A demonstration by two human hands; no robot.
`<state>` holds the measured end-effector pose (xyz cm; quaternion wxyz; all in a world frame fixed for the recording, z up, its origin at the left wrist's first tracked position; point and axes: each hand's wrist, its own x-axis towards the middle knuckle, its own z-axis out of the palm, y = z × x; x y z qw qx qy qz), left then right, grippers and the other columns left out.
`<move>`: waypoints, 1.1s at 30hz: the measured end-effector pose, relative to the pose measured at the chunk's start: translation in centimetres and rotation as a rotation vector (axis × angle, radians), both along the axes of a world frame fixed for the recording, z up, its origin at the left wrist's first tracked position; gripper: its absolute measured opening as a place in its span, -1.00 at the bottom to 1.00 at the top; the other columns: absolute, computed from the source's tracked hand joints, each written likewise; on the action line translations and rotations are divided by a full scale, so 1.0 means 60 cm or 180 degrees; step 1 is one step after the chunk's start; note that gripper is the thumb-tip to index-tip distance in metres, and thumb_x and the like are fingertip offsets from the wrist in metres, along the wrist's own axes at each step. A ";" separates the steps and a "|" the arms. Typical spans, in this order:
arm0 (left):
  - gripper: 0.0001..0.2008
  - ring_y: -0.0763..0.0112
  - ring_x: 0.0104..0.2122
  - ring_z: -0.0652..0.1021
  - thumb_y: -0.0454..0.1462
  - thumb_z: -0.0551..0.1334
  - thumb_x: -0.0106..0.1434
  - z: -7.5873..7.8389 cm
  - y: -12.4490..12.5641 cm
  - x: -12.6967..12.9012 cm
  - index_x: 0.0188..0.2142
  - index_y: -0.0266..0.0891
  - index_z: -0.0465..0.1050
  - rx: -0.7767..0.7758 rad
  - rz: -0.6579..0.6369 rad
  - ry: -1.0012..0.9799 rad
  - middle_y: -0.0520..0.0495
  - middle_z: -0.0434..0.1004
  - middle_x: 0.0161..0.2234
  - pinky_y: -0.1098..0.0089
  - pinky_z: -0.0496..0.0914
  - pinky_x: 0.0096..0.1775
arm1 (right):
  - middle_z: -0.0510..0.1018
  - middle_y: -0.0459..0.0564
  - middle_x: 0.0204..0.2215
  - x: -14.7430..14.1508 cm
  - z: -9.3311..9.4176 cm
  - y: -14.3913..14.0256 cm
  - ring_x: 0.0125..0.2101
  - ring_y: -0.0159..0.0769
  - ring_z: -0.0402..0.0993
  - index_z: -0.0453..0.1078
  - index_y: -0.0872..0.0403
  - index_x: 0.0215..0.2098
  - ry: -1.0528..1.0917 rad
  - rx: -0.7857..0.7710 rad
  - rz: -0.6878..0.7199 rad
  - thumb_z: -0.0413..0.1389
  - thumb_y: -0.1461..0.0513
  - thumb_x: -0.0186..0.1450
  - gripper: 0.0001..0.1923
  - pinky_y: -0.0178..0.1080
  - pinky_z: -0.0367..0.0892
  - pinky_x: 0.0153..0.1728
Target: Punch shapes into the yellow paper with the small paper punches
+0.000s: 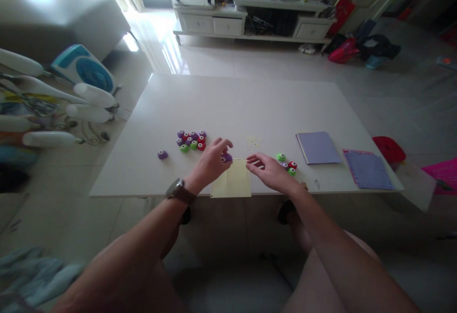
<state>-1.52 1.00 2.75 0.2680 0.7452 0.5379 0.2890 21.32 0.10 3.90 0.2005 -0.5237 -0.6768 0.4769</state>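
Note:
A sheet of yellow paper [231, 182] with small holes along its edges lies at the table's front edge, slightly overhanging it. At its top left stands a purple craft punch [226, 158] with an eye-like button. My left hand [215, 156], a watch on its wrist, arches over this punch with fingers bent and apart; its thumb is mostly hidden. By the sheet's top right corner, my right hand [266, 167] is open, fingers stretched toward the paper. Tiny yellow paper scraps [253, 140] lie beyond the sheet.
Several purple, red and green punches [193, 140] cluster at left, with a lone purple punch [162, 155] beside them. More punches [292, 165] sit right of my right hand. Further right lie a purple-covered pad [319, 147] and a purple sheet stack [369, 169] on the white table [235, 103].

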 end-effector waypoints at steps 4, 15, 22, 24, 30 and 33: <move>-0.62 0.45 -0.25 0.50 -0.44 0.25 0.14 0.001 -0.014 0.059 -0.04 -0.17 0.36 0.0139 -0.0355 -0.0438 -0.02 0.40 -0.18 0.39 0.48 -0.16 | 0.60 0.03 -0.16 -0.009 -0.013 0.002 -0.17 -0.23 0.55 0.37 0.04 -0.02 0.0777 -0.0482 -0.0006 0.23 0.06 0.31 -0.64 -0.17 0.44 -0.12; -0.56 0.30 -0.08 0.51 -0.35 0.39 0.14 -0.004 -0.028 0.070 -0.01 -0.15 0.32 0.0274 -0.0452 -0.0310 -0.09 0.42 -0.04 0.28 0.46 -0.05 | 0.58 -0.07 -0.38 -0.010 -0.030 0.009 -0.32 -0.29 0.56 0.44 0.07 -0.24 0.1595 -0.0809 -0.1040 0.41 0.13 0.07 -0.63 -0.17 0.45 -0.15; -0.86 0.25 -0.13 0.53 -0.30 0.36 0.21 -0.013 -0.036 0.061 -0.24 -0.15 0.46 -0.0195 -0.1017 0.0616 -0.04 0.54 -0.18 0.28 0.41 -0.11 | 0.59 -0.12 -0.39 -0.002 -0.018 0.017 -0.29 -0.31 0.58 0.40 0.04 -0.42 0.2795 -0.1417 -0.1664 0.36 0.22 0.05 -0.77 -0.18 0.48 -0.03; -0.85 0.21 -0.12 0.54 -0.25 0.40 0.19 -0.019 -0.038 0.060 -0.26 -0.17 0.48 -0.0270 -0.1175 0.0814 -0.07 0.55 -0.20 0.27 0.40 -0.10 | 0.59 -0.13 -0.39 -0.003 -0.019 0.019 -0.30 -0.32 0.58 0.39 0.04 -0.44 0.2857 -0.1551 -0.1740 0.33 0.24 0.05 -0.81 -0.19 0.48 -0.02; -0.83 0.22 -0.19 0.55 -0.24 0.41 0.18 -0.040 -0.048 0.050 -0.24 -0.18 0.51 -0.0464 -0.1191 0.1058 -0.09 0.56 -0.20 0.27 0.39 -0.19 | 0.61 -0.10 -0.38 -0.007 -0.021 0.023 -0.38 -0.32 0.54 0.41 0.03 -0.36 0.2693 -0.1734 -0.1916 0.22 0.24 0.15 -0.91 -0.22 0.48 -0.15; -0.80 0.19 -0.14 0.54 -0.28 0.42 0.16 -0.051 -0.060 0.048 -0.22 -0.19 0.51 -0.0456 -0.1274 0.1110 -0.10 0.54 -0.17 0.27 0.40 -0.17 | 0.63 -0.08 -0.36 -0.008 -0.018 0.022 -0.46 -0.36 0.49 0.42 0.03 -0.34 0.2510 -0.1793 -0.2048 0.19 0.22 0.18 -0.92 -0.26 0.43 -0.32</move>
